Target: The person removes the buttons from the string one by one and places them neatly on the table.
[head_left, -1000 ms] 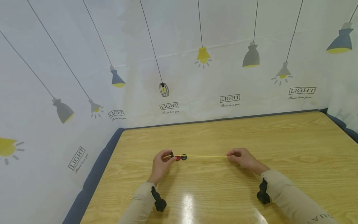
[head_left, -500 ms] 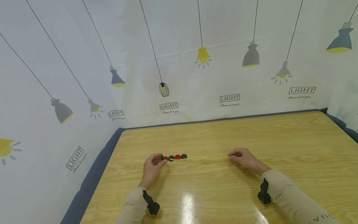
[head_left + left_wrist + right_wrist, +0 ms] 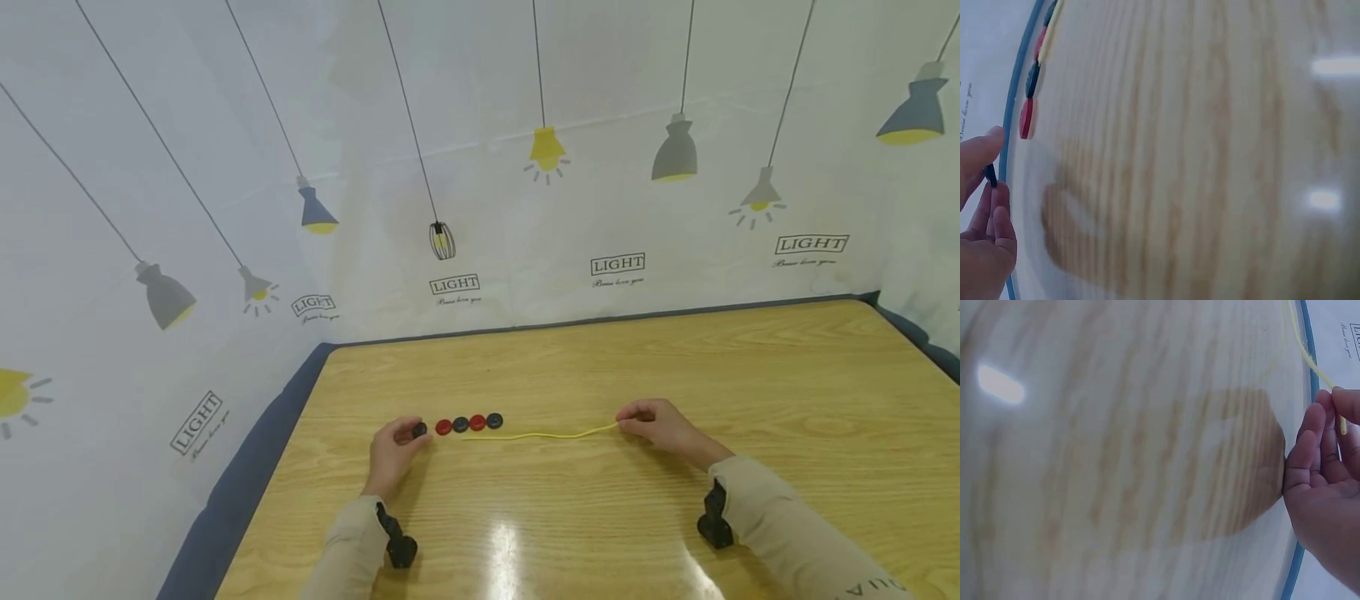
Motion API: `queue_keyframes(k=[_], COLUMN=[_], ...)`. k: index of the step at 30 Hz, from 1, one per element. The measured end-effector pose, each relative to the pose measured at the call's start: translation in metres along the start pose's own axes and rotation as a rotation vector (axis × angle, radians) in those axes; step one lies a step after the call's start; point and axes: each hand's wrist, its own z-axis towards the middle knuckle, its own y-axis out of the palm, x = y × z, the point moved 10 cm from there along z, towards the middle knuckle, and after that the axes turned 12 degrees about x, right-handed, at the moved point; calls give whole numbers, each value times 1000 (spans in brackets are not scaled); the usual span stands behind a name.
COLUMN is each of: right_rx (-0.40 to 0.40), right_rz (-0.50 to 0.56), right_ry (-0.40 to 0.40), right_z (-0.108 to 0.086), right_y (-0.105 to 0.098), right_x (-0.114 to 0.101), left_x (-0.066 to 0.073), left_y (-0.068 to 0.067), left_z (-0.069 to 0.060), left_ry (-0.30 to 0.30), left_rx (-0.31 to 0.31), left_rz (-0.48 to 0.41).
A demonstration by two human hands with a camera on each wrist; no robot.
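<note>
My left hand [image 3: 392,454] pinches a small black disc [image 3: 420,430] between thumb and fingers, above the table's left part. Just right of it lies a row of flat round discs: a red disc [image 3: 444,427], a black disc [image 3: 461,424], a second red disc [image 3: 477,422] and a second black disc [image 3: 495,421]. They look to have a mark or hole at the centre. Below the row runs a yellow string [image 3: 536,435], its left end loose on the wood. My right hand [image 3: 663,429] pinches its right end; a short tip pokes past the fingers [image 3: 1313,419].
A wooden table [image 3: 600,517] fills the lower view, with glare near its front. Behind it and at the left stands a white wall covering [image 3: 487,200] printed with lamps. Dark blue edging [image 3: 247,450] borders the table. Each wrist wears a black camera [image 3: 716,521].
The left hand has moved left with the black disc, off the string. The string, taut before, now lies slack and apart from the disc. The red and black row is uncovered. The right hand barely moved.
</note>
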Motion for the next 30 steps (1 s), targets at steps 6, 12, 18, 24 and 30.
queue_keyframes(k=[6,12,18,24,30], right_rx=[-4,-8,-2,-10,-7], right_rz=[-5,-6,-2,9,22], right_ry=[-28,-26,-4,1,-4], right_z=[-1,-1,-1,-1,-1], right_y=[1,2,1,0,0], right_x=[-2,-2,2,3,4], left_x=[-1,-7,-9,-11,-11], left_y=[8,14,17,19,19], left_z=[2,5,8,10,9], left_ry=[8,-41,-93,-122,-142], left_rx=[-32,-73,-99,-103,-96], left_rz=[96,135,122,96,81])
